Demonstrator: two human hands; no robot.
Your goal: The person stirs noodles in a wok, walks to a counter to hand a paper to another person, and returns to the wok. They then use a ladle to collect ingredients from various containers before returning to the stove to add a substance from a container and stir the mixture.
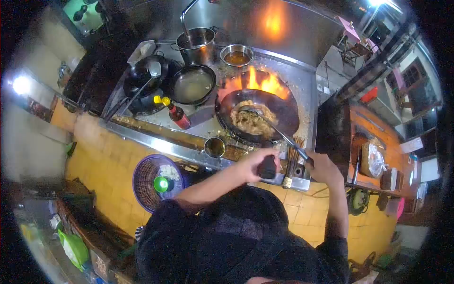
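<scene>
A black wok [289,106] sits over the burner with flames [267,84] rising behind its far rim. Light brown noodle-like food [250,123] lies inside it. My left hand [255,164] is closed around a dark, thick wok handle [267,168] at the near side. My right hand [325,168] grips the dark end of a long metal ladle [285,136], whose bowl rests in the food. Beside the ladle's handle, a bundled bamboo brush [292,163] lies on the stove's front edge.
To the left are a second pan [194,85] with pale liquid, a tall pot [196,49], a red-labelled sauce bottle [179,117] and a small metal cup [214,147]. A metal bowl [237,56] of brown liquid stands behind. A purple basket [146,182] is on the floor.
</scene>
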